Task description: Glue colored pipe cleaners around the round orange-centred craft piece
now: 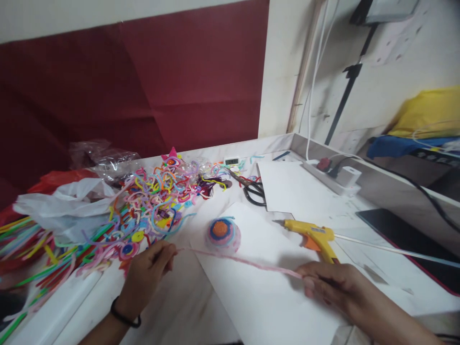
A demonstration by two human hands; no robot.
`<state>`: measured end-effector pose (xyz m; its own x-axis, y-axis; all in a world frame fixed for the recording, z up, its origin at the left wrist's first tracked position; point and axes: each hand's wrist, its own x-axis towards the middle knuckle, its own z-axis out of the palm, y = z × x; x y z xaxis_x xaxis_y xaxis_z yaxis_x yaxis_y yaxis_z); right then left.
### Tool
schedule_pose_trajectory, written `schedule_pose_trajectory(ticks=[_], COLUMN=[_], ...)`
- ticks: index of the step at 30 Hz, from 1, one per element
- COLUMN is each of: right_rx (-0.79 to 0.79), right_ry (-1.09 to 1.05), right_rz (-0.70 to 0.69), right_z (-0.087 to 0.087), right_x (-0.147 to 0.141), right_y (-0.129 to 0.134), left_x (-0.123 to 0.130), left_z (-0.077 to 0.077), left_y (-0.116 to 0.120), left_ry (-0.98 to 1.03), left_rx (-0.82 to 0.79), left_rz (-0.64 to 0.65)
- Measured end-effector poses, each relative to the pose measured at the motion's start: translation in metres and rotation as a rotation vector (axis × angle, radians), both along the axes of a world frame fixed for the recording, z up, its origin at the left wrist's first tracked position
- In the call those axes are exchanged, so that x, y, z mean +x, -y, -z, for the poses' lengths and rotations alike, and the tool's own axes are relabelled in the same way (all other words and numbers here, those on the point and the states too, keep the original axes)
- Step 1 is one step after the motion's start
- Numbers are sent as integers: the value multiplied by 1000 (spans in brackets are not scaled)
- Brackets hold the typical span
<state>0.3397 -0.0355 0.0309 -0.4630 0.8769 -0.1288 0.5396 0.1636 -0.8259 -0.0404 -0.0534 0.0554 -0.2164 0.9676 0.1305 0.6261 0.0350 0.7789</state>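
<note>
A pink pipe cleaner (244, 261) stretches between my two hands above white paper. My left hand (149, 268), with a dark band on its wrist, is closed on one end. At the other end, my right hand (330, 285) pinches it between thumb and fingers. Just beyond the strand, on the paper, sits a round coiled piece (223, 235) with an orange centre and blue, light blue and pink rings. Right of that lies a yellow glue gun (312, 235), its nozzle pointing left, close to my right hand.
A heap of colourful pipe cleaner pieces (154, 196) covers the left, beside a white plastic bag (68, 206). Black-handled scissors (255, 192) lie behind the coil. A power strip (332, 177), a dark phone-like slab (413, 244) and white paper sheets (283, 187) are at right.
</note>
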Motion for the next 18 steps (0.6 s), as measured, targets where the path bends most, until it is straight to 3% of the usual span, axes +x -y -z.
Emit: schedule_pose_trajectory(ticks=[13,18], right_rx=[298,298], right_ry=[121,118], right_rz=[136,104], right_z=[2,2], right_x=[-3,0], right_y=[10,8], left_x=[-7,-10], left_z=[8,11], left_y=[1,3], left_ry=[86,104], left_rx=[17,-30], left_rz=[-138,-126])
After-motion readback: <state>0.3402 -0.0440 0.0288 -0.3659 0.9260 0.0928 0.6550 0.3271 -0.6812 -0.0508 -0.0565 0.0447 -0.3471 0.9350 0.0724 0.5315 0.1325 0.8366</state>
